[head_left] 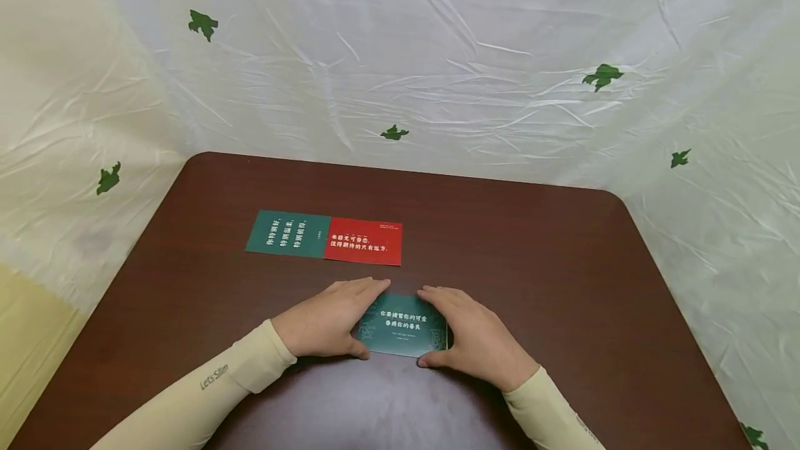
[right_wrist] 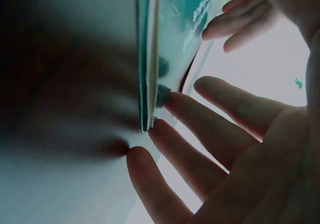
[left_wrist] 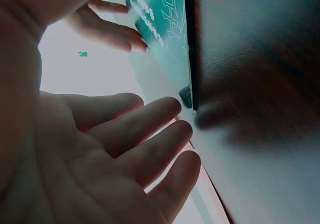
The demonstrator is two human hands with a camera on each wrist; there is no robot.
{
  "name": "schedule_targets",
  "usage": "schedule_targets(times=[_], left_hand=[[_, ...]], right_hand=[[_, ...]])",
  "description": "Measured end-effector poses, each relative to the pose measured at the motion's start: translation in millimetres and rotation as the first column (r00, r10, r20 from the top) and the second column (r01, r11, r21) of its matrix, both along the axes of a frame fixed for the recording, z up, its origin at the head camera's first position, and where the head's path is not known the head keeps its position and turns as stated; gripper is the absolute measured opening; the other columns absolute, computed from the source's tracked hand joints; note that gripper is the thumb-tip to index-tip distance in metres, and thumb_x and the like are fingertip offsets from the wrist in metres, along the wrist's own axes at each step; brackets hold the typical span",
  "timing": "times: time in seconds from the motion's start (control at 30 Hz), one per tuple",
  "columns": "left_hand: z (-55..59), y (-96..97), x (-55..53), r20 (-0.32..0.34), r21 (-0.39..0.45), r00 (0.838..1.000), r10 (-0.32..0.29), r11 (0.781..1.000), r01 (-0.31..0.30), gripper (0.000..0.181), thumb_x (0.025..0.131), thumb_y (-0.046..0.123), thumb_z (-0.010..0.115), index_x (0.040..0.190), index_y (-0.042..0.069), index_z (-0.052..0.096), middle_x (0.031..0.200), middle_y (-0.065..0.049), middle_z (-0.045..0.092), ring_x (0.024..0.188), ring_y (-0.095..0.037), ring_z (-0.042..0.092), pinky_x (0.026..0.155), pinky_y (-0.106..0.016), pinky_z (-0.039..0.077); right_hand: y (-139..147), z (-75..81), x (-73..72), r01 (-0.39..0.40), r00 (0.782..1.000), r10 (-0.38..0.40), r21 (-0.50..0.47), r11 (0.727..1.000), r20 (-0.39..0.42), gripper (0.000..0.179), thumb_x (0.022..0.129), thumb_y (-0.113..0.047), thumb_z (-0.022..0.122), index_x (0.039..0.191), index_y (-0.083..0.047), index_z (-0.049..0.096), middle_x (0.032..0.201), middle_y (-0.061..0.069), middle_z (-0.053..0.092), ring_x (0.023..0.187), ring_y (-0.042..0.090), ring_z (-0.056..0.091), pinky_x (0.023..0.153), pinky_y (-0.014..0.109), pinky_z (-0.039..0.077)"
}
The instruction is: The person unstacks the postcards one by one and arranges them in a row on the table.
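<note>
A small stack of cards, a green card (head_left: pixel 403 328) with white writing on top, lies flat near the front of the table, between both hands. My left hand (head_left: pixel 334 318) is at its left side, thumb near the front corner and fingers toward the back corner; in the left wrist view its fingers (left_wrist: pixel 135 129) are fairly straight and spread. At the right side my right hand (head_left: pixel 471 335) has its thumb at the front corner. The right wrist view shows its extended fingers (right_wrist: pixel 195 154) right at the edge of the stack (right_wrist: pixel 150 59), where more than one layer shows.
Farther back on the brown table (head_left: pixel 531 248) lie a green card (head_left: pixel 290 233) with vertical white writing and a red card (head_left: pixel 364 242), side by side with edges meeting. A white sheet (head_left: pixel 437 54) with green prints hangs around the table's back and sides.
</note>
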State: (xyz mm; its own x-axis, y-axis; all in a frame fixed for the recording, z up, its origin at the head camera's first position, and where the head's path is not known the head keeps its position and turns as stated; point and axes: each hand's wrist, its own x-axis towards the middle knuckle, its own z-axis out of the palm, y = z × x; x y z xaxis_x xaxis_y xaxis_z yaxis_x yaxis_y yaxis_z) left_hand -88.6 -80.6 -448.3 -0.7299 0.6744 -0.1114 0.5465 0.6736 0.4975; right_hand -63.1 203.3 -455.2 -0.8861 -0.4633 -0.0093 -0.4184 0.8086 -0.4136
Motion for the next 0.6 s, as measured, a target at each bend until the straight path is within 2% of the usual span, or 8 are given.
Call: schedule_targets(times=[0.13,0.3,0.6], left_hand=[[-1.1,1.9,-0.2,-0.017,-0.001,1.000,-0.002,1.000,0.002,0.103,0.081,0.032,0.097,0.163,0.003,0.043,0.160,-0.011,0.056,0.150,-0.032,0.053,0.126,-0.051,0.042],[-3.3,3.4,-0.6,-0.032,0.004,0.999,-0.008,1.000,0.008,0.098,0.082,0.033,0.096,0.162,0.005,0.046,0.158,-0.007,0.058,0.146,-0.028,0.056,0.123,-0.049,0.044],[-2.2,4.3,-2.6,-0.020,0.027,1.000,0.001,1.000,0.000,0.096,0.081,0.031,0.095,0.161,0.007,0.048,0.154,-0.004,0.060,0.137,-0.023,0.059,0.118,-0.047,0.047]], right_hand=[[1.2,-2.5,5.1,0.029,0.999,-0.029,0.006,1.000,-0.024,0.094,0.072,-0.045,0.101,0.153,-0.021,0.061,0.155,-0.003,0.063,0.147,0.024,0.057,0.114,0.048,0.055],[3.2,-4.6,7.3,0.028,0.998,-0.028,-0.003,1.000,-0.050,0.089,0.072,-0.045,0.101,0.149,-0.021,0.064,0.152,-0.005,0.065,0.146,0.022,0.058,0.115,0.046,0.054],[7.1,-5.7,1.5,-0.008,0.997,0.008,-0.012,1.000,-0.076,0.086,0.075,-0.046,0.099,0.149,-0.021,0.064,0.153,-0.005,0.064,0.142,0.019,0.061,0.112,0.045,0.056]])
